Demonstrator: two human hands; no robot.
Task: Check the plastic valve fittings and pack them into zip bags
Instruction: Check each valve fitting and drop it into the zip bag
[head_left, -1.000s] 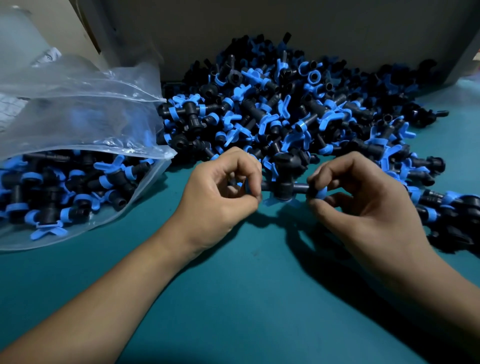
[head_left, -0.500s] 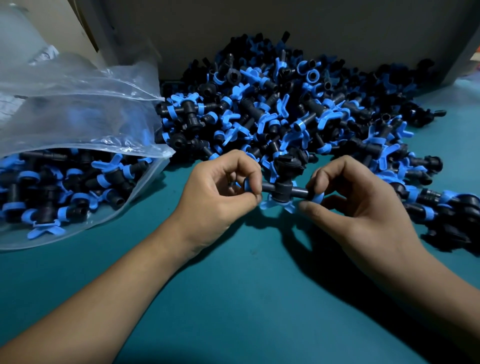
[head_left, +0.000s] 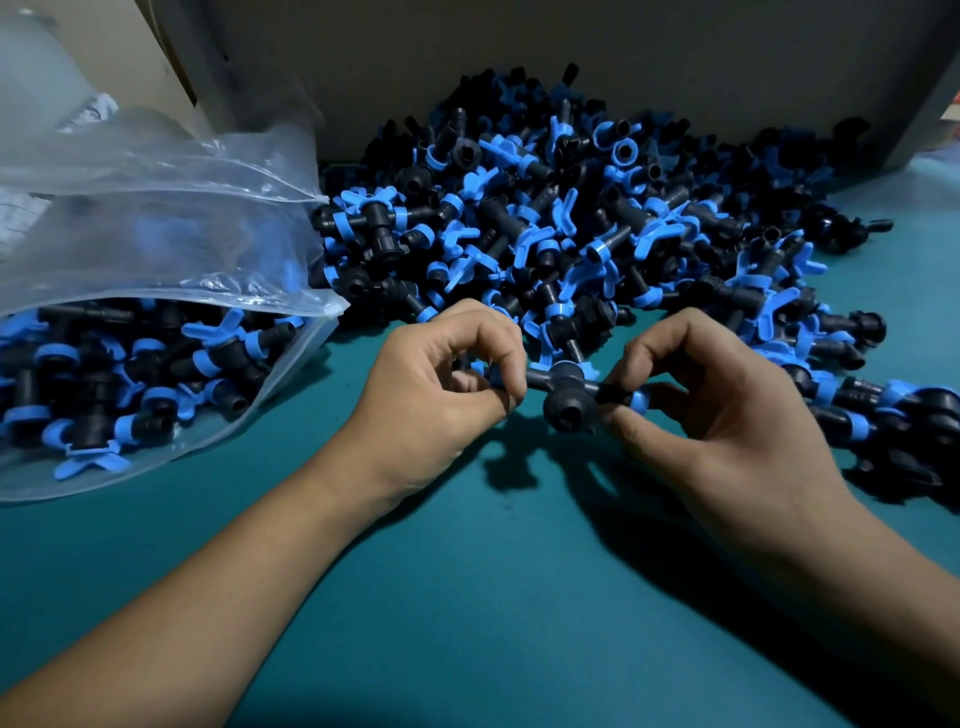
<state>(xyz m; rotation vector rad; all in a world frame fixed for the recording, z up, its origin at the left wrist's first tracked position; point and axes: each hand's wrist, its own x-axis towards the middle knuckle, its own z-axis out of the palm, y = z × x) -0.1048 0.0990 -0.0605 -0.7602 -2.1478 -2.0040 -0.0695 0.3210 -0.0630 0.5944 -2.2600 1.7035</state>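
Both hands are up off the teal surface (head_left: 467, 597), one black valve fitting (head_left: 566, 397) held level between them. Left hand (head_left: 436, 400), fingers curled, grip pinched tight on its left stem; right hand (head_left: 727, 415) pinches the blue-ringed right stem the same way. Behind them, a big pile of fittings (head_left: 597, 223) against the wall. Far left, an open zip bag (head_left: 156, 249) lies part-filled.
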